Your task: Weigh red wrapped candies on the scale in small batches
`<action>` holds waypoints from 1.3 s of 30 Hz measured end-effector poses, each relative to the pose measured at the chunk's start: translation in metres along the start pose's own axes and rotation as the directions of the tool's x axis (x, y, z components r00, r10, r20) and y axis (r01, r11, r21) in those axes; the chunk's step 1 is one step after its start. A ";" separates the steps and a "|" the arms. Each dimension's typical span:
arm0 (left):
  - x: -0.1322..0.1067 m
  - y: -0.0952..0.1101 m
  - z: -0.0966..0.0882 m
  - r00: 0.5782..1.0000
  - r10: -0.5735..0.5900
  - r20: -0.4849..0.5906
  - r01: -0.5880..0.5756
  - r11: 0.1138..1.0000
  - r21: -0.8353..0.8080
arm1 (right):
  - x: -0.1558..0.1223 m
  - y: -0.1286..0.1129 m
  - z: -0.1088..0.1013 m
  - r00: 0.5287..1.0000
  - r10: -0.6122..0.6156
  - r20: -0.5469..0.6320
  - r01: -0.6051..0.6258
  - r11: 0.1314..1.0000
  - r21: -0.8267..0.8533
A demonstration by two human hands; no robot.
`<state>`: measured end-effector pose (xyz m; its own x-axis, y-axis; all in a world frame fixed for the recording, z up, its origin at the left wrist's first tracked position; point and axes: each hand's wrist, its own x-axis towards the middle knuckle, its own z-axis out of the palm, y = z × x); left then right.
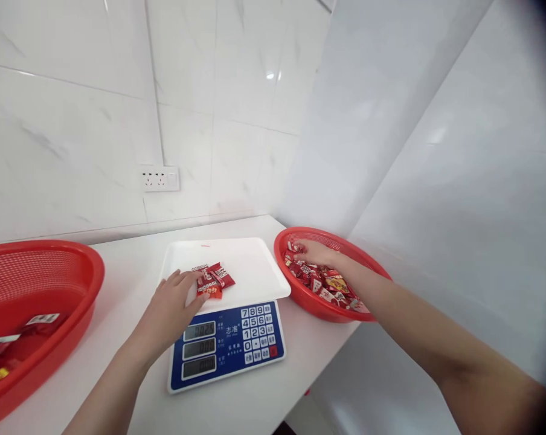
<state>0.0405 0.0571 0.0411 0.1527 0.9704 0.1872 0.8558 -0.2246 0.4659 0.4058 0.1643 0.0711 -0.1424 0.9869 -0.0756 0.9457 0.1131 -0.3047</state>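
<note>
A blue-faced scale (228, 344) with a white weighing tray (250, 266) stands on the white counter. A few red candy packets (214, 279) lie on the tray. My left hand (171, 308) rests at the tray's front-left edge, fingers stretched toward those packets and touching the nearest one. My right hand (316, 252) reaches into the red basket (309, 299) at the right, fingers curled down among several red candy packets (330, 284); what they grip is hidden.
A larger red basket (73, 302) at the left holds some red packets (23, 338). A wall socket (160, 179) sits on the tiled wall behind. The counter ends just right of the right basket, at the corner wall.
</note>
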 end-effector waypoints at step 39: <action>0.002 -0.004 -0.008 0.977 0.006 -0.211 -0.018 0.998 -0.058 | -0.157 0.048 0.022 0.974 0.219 -0.053 -0.182 0.904 0.388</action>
<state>0.0334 0.0597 0.0462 0.0496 0.9283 0.3685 0.8230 -0.2470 0.5116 0.4672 0.0118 0.0473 0.0835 0.9924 -0.0902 0.7673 -0.1217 -0.6297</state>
